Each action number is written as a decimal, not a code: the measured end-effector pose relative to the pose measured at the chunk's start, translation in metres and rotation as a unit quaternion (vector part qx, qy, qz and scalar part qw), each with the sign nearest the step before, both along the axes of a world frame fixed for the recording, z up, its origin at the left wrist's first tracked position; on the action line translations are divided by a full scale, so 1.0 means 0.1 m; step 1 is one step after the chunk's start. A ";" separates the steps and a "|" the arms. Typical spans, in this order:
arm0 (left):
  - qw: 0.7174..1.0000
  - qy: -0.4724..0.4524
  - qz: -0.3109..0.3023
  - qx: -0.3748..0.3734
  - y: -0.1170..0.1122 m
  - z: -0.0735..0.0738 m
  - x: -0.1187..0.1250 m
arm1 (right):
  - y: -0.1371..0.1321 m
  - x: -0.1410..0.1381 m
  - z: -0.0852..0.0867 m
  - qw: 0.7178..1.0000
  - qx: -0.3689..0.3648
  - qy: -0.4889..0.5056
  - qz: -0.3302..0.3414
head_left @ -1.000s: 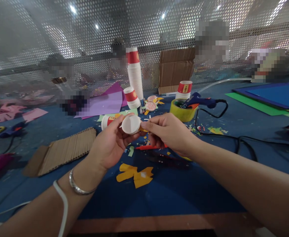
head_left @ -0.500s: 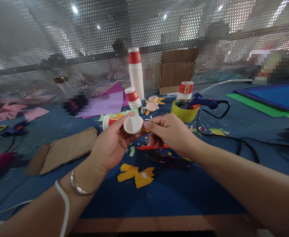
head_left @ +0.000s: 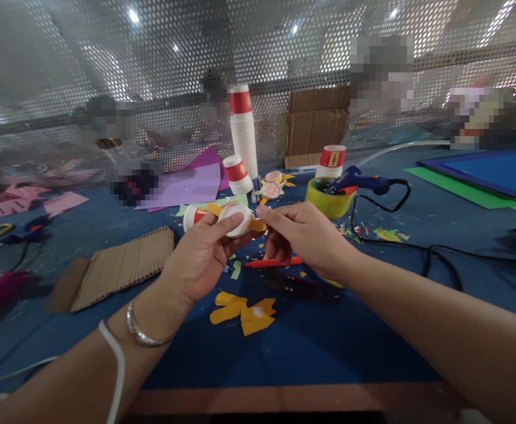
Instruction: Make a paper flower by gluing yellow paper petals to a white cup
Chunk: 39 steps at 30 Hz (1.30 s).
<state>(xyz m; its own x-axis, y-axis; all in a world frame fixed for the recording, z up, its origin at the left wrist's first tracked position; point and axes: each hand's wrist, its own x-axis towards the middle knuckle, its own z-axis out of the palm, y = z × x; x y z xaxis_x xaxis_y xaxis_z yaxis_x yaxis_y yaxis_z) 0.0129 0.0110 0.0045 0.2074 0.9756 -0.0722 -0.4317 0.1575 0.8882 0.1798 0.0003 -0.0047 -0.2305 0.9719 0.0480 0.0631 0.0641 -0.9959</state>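
Note:
My left hand (head_left: pixel 205 253) is closed around a round white paper-cup base (head_left: pixel 232 221), thumb pressed flat on its face. Orange paper tabs stick out from the base, one at its right edge (head_left: pixel 258 225) and one at its upper left. Beside the right tab, my right hand (head_left: pixel 297 232) is closed with thumb and fingertips together; what lies between them, if anything, is hidden. A red-and-white paper cup (head_left: pixel 192 218) lies on its side behind my left hand. Below the hands are orange paper scraps (head_left: pixel 258 318), a red pen (head_left: pixel 273 262) and a dark, partly shadowed tool.
A tall stack of paper cups (head_left: pixel 243 138) stands at the back, near decorated discs (head_left: pixel 271 189). On the right, a blue glue gun (head_left: pixel 363 179) rests on a yellow tape roll (head_left: pixel 328 200), its cord trailing right. Corrugated cardboard (head_left: pixel 125 265) lies left. People are behind the mesh.
The cup base has tilted, and my left thumb has moved from its rim onto its face. My right thumb has shifted slightly up, leaving the orange tab more exposed.

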 end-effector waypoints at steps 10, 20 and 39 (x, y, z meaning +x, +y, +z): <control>1.000 0.009 0.024 -0.017 0.01 -0.02 -0.02 | 0.02 0.03 -0.03 0.995 0.067 -0.071 -0.026; 0.996 0.072 -0.053 0.011 0.00 -0.09 -0.04 | 0.03 0.04 -0.08 0.873 0.382 -0.286 -0.099; 0.990 -0.008 -0.140 -0.010 0.02 -0.06 -0.11 | 0.02 0.11 0.08 0.963 0.209 -0.167 -0.017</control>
<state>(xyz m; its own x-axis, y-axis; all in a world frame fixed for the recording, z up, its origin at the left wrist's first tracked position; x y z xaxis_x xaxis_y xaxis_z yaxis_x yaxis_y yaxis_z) 0.0017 0.0132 -0.0018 0.4709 0.8780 -0.0860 -0.3823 0.2910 0.8770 0.1911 0.0019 0.0033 -0.2701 0.8909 0.3651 0.3848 0.4475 -0.8073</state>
